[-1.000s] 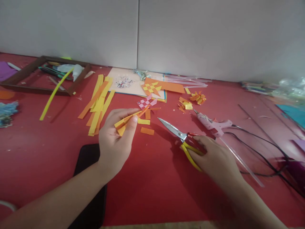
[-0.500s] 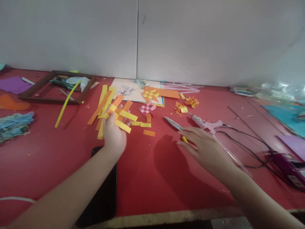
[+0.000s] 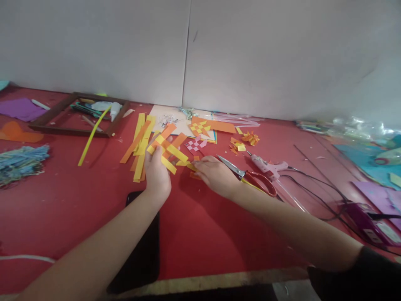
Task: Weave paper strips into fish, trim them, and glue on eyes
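Loose paper strips (image 3: 142, 147) at 9 o'clock of the orange-and-yellow woven paper (image 3: 160, 143); left hand (image 3: 158, 177) grips the weave from 6. Right hand (image 3: 216, 174), at 4, fingers a short yellow strip (image 3: 191, 167); cannot tell if pinched. Step: apparently sorting strips. Next calls for light pinching, weave steady.
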Tool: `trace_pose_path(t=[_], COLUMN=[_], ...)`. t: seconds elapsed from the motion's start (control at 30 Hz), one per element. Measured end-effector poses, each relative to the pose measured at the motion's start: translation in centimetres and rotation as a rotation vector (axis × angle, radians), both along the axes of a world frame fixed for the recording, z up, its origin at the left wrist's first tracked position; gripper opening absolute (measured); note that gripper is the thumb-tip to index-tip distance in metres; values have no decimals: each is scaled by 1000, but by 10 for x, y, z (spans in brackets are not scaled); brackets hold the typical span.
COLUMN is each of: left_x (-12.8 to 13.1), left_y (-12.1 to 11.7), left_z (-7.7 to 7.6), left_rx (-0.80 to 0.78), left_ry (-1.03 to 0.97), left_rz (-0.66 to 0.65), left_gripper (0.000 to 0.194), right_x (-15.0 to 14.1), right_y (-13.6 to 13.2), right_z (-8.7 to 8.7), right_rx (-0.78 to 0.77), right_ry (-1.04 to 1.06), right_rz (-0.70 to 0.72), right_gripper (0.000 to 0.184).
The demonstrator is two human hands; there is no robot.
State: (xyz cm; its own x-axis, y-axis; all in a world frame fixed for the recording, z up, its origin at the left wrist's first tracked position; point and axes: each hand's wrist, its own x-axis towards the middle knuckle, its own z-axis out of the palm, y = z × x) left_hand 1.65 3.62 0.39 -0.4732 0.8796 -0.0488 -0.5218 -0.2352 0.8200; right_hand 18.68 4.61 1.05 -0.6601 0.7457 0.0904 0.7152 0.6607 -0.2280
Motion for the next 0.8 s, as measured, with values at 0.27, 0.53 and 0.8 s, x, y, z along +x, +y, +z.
trace_pose_path(t=[0.27,0.53,0.8], left_x=[1,4,2], left_y=[0,-5,-3], left_z=[0,16,18], left_rx=[-26,-59,-82], left_ry=[12,-23,-26], left_rz=[-2,-44,-19], left_gripper=[27,34,32], right_x=[13,19,13], right_y=[-4,-3,4], right_z=[-6,-14,-17], right_rx=[13,12,47], right_ry=[130,224,186], right_rz=[31,111,242], right_gripper=[36,28,26])
